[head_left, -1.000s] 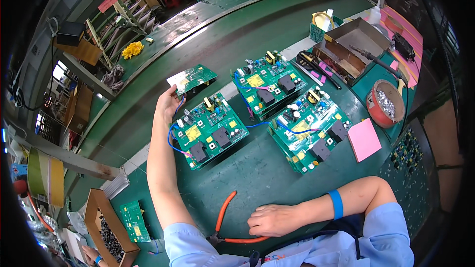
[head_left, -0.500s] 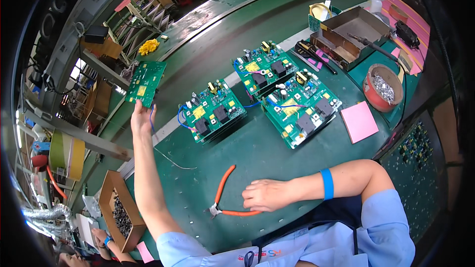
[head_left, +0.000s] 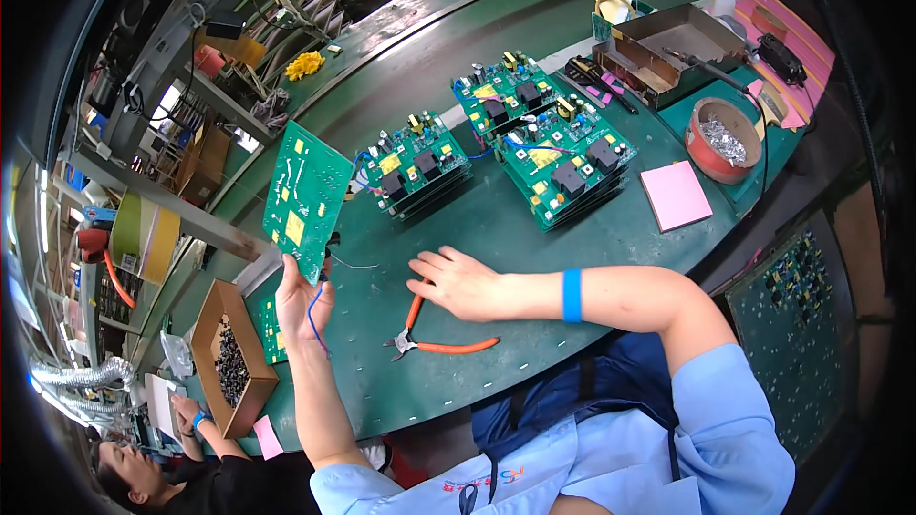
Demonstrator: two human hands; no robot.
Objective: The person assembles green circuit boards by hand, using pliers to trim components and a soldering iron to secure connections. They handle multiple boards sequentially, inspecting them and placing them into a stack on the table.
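My left hand (head_left: pixel 307 303) grips a green circuit board (head_left: pixel 303 193) by its lower edge. The board is held up and tilted, its solder side with yellow patches in view, and a blue wire hangs below it. My right hand (head_left: pixel 460 286) has its fingers apart, palm down, over the end of one handle of the cutters (head_left: pixel 458 347); whether it touches them I cannot tell. These orange-handled cutters lie spread on the green bench. Beyond my hands stand stacks of populated circuit boards, one at left (head_left: pixel 412 164), one at right (head_left: pixel 563 160) and one behind (head_left: pixel 506 91).
A pink pad (head_left: pixel 676 197) lies right of the stacks. Farther right are a red pot of metal scraps (head_left: pixel 723 141), a soldering iron (head_left: pixel 711 74) and a metal tray (head_left: pixel 682 33). At left, a carton of small black parts (head_left: pixel 240 391) sits near a co-worker's hand (head_left: pixel 186 410).
My left hand has brought the board nearer and lower. My right hand has moved up and left to the cutters' upper handle, its fingers spreading. Another board now shows beside the carton.
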